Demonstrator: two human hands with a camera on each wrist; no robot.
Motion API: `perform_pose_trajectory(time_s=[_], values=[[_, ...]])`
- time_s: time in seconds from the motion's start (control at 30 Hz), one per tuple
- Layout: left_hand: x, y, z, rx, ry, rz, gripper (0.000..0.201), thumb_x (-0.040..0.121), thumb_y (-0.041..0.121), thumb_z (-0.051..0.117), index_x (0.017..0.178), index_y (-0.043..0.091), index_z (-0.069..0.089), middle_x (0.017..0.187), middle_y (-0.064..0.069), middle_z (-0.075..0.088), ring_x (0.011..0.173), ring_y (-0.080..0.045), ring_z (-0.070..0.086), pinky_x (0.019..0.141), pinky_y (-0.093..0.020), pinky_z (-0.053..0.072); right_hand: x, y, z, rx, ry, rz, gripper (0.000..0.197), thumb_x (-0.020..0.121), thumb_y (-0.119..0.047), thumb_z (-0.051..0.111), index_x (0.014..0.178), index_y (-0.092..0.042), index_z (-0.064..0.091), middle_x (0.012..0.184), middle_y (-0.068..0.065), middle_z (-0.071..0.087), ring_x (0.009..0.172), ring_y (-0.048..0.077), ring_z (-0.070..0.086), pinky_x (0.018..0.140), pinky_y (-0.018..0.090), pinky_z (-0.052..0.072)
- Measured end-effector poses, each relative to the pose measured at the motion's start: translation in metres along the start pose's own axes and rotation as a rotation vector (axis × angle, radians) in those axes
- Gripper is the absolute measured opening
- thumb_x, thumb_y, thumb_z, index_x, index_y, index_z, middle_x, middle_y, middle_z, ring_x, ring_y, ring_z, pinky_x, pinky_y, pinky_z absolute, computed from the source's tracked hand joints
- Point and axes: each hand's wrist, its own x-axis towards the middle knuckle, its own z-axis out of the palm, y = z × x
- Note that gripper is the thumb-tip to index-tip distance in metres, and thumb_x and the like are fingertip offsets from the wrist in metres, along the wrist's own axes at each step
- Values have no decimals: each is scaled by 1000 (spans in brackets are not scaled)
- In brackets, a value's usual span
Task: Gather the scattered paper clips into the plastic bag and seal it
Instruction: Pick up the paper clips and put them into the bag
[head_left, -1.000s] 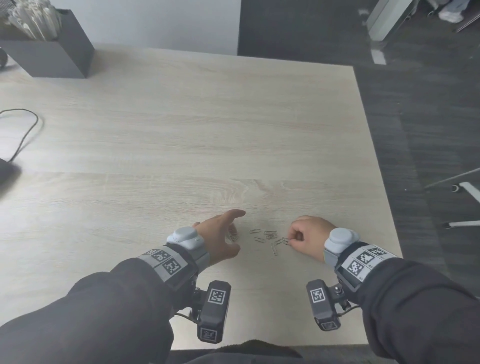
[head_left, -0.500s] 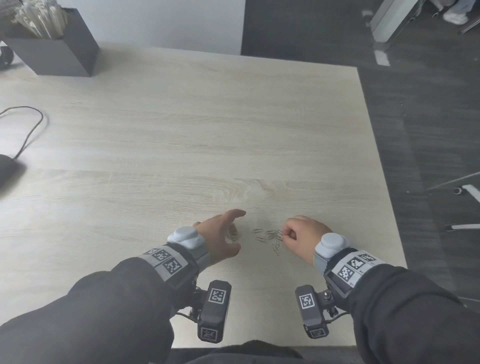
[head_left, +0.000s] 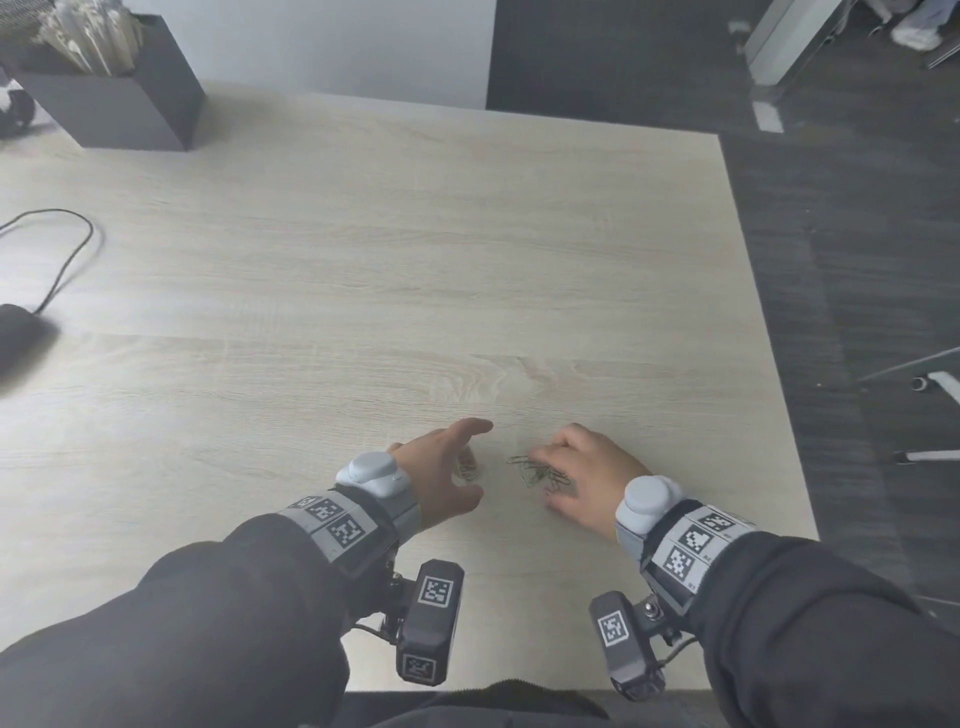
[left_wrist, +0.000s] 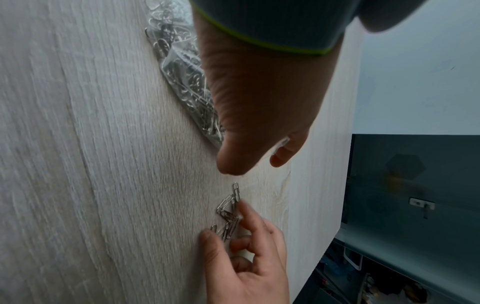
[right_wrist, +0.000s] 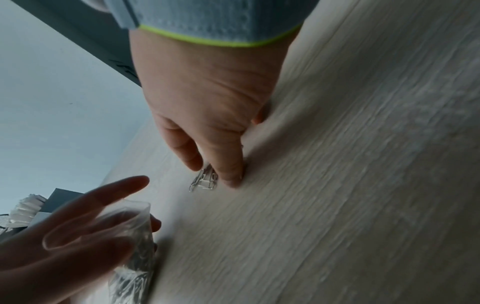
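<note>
A small heap of silver paper clips (head_left: 537, 470) lies on the pale wooden table (head_left: 415, 260) near its front edge. My right hand (head_left: 546, 479) is bent over the heap, thumb (left_wrist: 207, 240) and forefinger (left_wrist: 246, 209) closing on it from both sides. Just left of it my left hand (head_left: 475, 465) holds the clear plastic bag (left_wrist: 182, 78), which has many clips inside. In the right wrist view the bag (right_wrist: 130, 236) has its mouth open toward the heap (right_wrist: 205, 181), a short gap away. The left palm hides most of the bag from the head camera.
A dark box (head_left: 130, 104) full of white sticks stands at the back left. A black cable (head_left: 67, 249) and a dark object (head_left: 15, 332) lie at the left edge. The table's right edge (head_left: 769, 364) is close beside my right arm, with dark floor beyond.
My right hand has slid left, sweeping the spread-out clips into one tight heap nearer the bag, and its fingers have opened from a fist to a claw. The left hand has stayed put.
</note>
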Motion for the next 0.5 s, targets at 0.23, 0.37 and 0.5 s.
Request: perform_pose_trajectory(time_s=[0.23, 0.37, 0.5], values=[[0, -1, 0, -3, -9, 1, 76, 72, 57, 54, 141, 64, 23, 110, 26, 58, 102, -21, 64, 90, -43, 57, 8, -5, -7, -45, -23, 57, 15, 91, -29, 59, 101, -24, 70, 107, -8, 57, 104, 18, 53, 80, 25, 40], [-1, 1, 0, 1, 6, -3, 75, 74, 52, 59, 141, 64, 25, 107, 25, 56, 103, -21, 63, 90, -43, 56, 10, -11, -15, -72, -39, 112, 12, 90, -24, 54, 94, -20, 65, 104, -7, 58, 98, 19, 55, 74, 26, 38], [-2, 1, 0, 7, 5, -5, 75, 75, 52, 59, 141, 64, 25, 106, 26, 54, 104, -20, 64, 89, -43, 57, 12, -18, -18, -102, -39, 173, 10, 85, -21, 52, 90, -20, 61, 103, -4, 60, 94, 21, 57, 73, 28, 42]])
